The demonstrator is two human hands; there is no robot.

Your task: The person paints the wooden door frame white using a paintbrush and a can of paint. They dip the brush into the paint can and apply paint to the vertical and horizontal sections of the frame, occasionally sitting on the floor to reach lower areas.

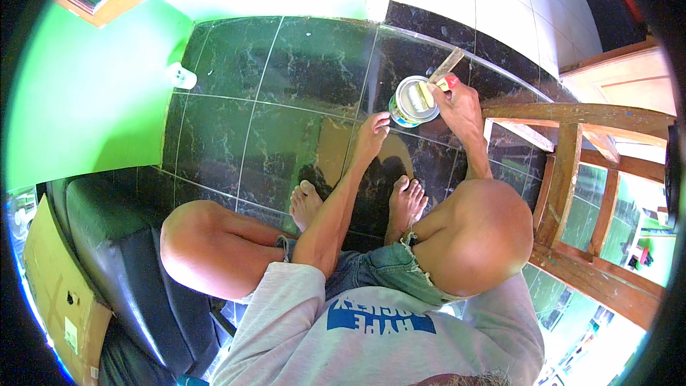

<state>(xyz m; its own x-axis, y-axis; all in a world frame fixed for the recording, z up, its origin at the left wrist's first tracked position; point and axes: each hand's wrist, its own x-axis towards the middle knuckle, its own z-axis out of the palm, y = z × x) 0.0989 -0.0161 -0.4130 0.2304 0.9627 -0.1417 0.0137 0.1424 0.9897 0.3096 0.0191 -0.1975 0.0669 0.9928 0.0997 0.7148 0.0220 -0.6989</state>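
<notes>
A paint can with a pale metal rim and a coloured label stands on the dark tiles in front of me. My right hand grips a paintbrush, whose pale bristles are over the can's mouth. Red and yellow show on the brush by my fingers. Close to the can's left side is my left hand, its fingers bent and slightly apart; whether they touch the can I cannot tell. A flat strip of pale wood sticks out just beyond the can; its lower end is hidden.
Glossy black floor tiles surround my bare feet. To the right stands a wooden frame with bars. A green wall rises at left, with a white cylindrical object near its base. A black padded seat and cardboard are at lower left.
</notes>
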